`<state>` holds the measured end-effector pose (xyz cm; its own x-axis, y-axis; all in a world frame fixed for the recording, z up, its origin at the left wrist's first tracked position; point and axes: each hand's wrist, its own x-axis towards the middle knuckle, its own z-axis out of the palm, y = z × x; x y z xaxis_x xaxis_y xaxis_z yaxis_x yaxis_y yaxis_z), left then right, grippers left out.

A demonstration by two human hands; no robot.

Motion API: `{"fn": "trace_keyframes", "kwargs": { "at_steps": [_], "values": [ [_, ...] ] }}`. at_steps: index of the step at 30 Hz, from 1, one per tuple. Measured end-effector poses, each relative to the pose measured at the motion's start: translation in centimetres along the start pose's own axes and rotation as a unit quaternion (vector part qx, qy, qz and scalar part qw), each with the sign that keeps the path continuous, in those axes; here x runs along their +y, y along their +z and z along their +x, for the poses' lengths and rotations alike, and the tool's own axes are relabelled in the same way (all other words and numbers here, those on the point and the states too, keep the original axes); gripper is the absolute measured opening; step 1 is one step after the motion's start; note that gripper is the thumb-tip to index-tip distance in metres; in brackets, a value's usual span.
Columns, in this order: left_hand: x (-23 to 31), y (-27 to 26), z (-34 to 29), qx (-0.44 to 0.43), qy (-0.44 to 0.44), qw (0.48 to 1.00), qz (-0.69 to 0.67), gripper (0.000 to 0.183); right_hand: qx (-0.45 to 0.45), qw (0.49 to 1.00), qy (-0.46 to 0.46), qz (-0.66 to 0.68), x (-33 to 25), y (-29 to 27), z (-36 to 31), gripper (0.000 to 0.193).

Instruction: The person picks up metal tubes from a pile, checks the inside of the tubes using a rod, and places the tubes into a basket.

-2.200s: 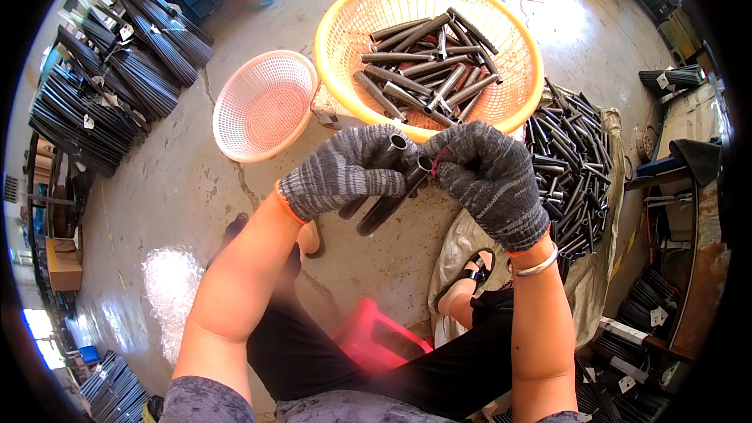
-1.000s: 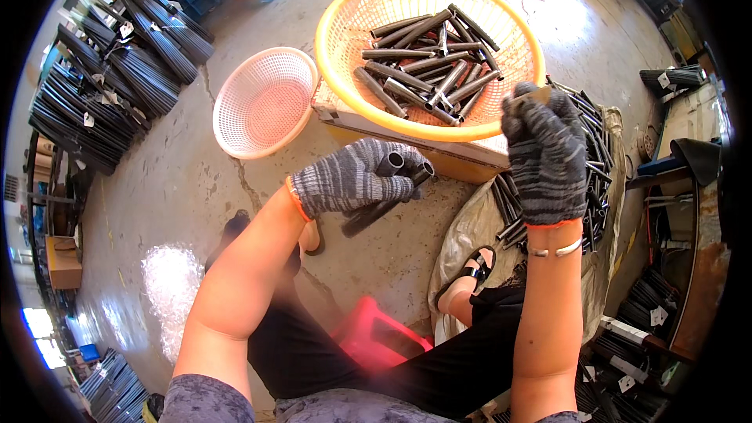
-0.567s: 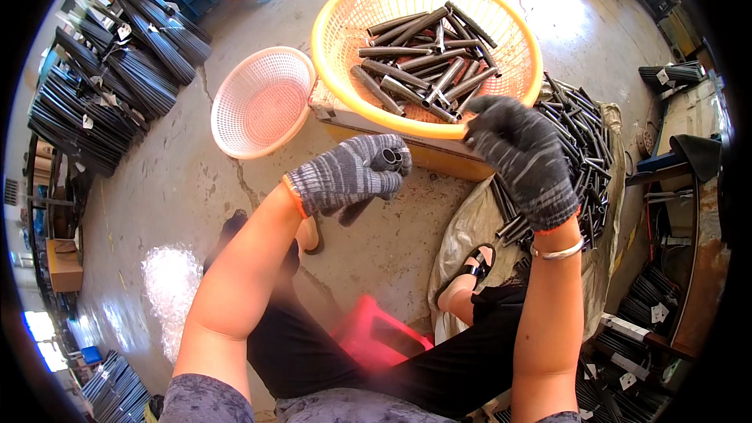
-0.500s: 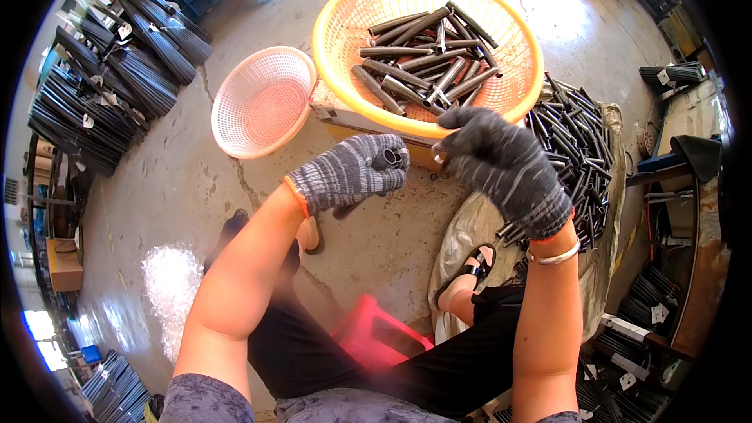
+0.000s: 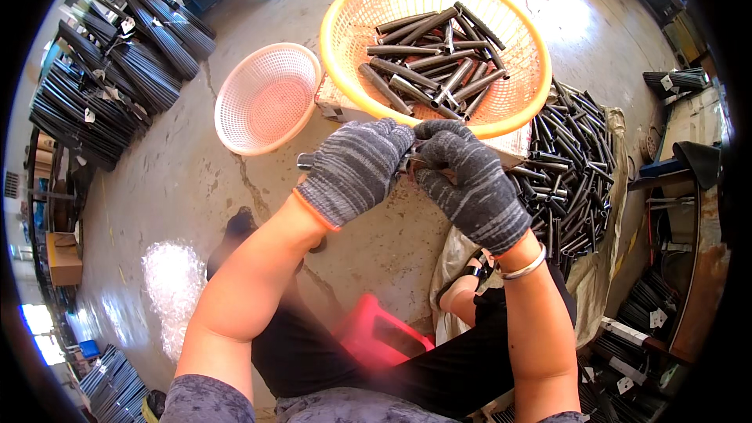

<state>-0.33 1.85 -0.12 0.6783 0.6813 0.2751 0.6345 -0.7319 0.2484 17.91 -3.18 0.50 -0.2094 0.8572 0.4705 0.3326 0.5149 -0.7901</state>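
In a striped grey knit glove, my left hand (image 5: 356,168) is closed around a short dark metal tube (image 5: 305,161). One tube end sticks out on the left of the glove, the other shows between my hands. My right hand (image 5: 470,176), gloved alike, meets the tube's right end with thumb and fingers drawn together. Whatever those fingers pinch is hidden. Just beyond my hands stands a yellow-orange plastic basket (image 5: 539,102) with several dark tubes (image 5: 446,63) lying crosswise inside.
A smaller pink basket (image 5: 228,131) sits left of the yellow one. At right, a heap of dark tubes (image 5: 576,164) lies on a pale sack (image 5: 599,298). Bundled rods (image 5: 86,113) line the left side; clear plastic wrap (image 5: 168,282) and a pink stool (image 5: 368,329) are nearer me.
My right hand has moved left and down to meet the left hand at the tube. My left hand has turned, so the tube now points sideways instead of its end facing up.
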Motion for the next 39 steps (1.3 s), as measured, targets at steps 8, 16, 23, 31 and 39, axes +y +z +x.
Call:
{"fn": "trace_keyframes", "kwargs": {
  "at_steps": [8,16,23,31,39],
  "values": [
    [-0.1,-0.7,-0.3,-0.037,-0.034,0.985,-0.167,0.028,0.039,0.994,0.102,-0.010,-0.2,0.9,-0.4,0.011],
    [0.8,-1.5,-0.1,-0.042,-0.082,0.976,-0.196,0.035,0.072,0.992,0.087,-0.052,0.2,-1.4,0.1,0.009],
    [-0.6,-0.9,-0.6,0.004,-0.040,0.989,-0.143,0.026,0.044,0.994,0.088,-0.050,1.8,-2.8,-0.3,0.014],
    [0.2,-0.9,-0.2,-0.018,-0.029,0.981,-0.192,0.026,0.003,1.000,-0.026,-0.006,-1.8,0.4,0.3,0.016],
    [0.0,-2.1,-0.1,-0.184,-0.131,0.914,-0.338,0.027,0.072,0.968,0.064,-0.233,1.8,-2.2,-0.2,0.010]
  ]
}}
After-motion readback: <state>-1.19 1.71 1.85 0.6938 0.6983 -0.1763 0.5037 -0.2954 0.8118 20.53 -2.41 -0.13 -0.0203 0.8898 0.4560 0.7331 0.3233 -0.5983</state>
